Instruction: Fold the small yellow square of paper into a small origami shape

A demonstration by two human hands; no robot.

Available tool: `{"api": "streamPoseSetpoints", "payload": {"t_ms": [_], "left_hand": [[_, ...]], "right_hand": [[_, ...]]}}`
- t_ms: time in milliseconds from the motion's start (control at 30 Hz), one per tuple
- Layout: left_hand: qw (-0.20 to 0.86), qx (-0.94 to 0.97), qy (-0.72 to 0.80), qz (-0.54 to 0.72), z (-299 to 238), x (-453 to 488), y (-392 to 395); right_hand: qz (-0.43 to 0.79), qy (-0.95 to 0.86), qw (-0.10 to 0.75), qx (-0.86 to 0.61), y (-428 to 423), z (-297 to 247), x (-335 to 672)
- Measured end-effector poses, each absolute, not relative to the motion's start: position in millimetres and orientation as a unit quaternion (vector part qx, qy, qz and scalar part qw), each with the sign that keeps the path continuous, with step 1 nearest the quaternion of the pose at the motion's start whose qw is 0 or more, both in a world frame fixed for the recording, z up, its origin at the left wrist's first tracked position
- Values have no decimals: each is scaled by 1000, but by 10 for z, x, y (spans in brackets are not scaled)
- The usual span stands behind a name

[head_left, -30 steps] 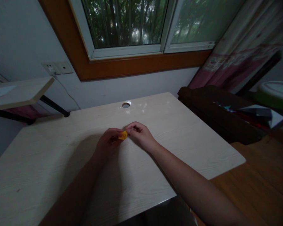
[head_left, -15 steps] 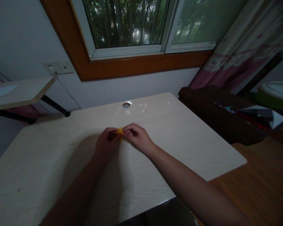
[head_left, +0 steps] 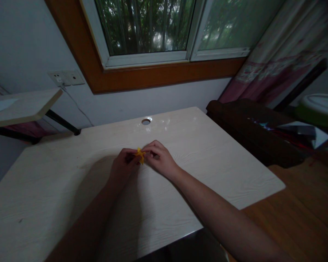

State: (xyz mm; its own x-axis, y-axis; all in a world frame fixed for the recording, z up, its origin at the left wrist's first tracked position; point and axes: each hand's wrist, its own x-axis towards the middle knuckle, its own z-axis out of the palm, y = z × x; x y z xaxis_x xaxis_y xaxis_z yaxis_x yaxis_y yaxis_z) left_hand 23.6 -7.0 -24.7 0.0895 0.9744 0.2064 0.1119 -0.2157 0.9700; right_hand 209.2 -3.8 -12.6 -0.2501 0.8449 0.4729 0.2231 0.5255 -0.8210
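Observation:
A small yellow folded piece (head_left: 140, 155), which looks like paper with several points, is between my two hands just above the pale desk (head_left: 221, 156). My left hand (head_left: 123, 163) pinches its left side between thumb and fingers. On the other side, my right hand (head_left: 161, 157) is closed at its right edge, thumb and index finger against it. The fingertips hide part of the folded piece.
A round cable hole (head_left: 146, 122) sits near the desk's back edge. To the left, a raised shelf (head_left: 30, 105) stands on black legs. Beyond the right edge are a dark wooden bench (head_left: 251, 123) and the wooden floor (head_left: 297, 207).
The yellow folded piece has turned slightly and shows a wider, star-like face. My right hand's fingers have shifted up a little on it; the left has barely moved.

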Motion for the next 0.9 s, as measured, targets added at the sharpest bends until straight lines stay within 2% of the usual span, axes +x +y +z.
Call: {"api": "streamPoseSetpoints", "payload": {"t_ms": [467, 667, 900], "left_hand": [[465, 567, 403, 548, -148, 268, -88], [511, 556, 377, 536, -142, 246, -137], [525, 539, 399, 524, -137, 258, -132]], "right_hand": [[372, -690, 498, -371, -27, -82, 2091], [356, -698, 511, -352, -19, -85, 2101], [316, -749, 477, -334, -24, -71, 2139]]}}
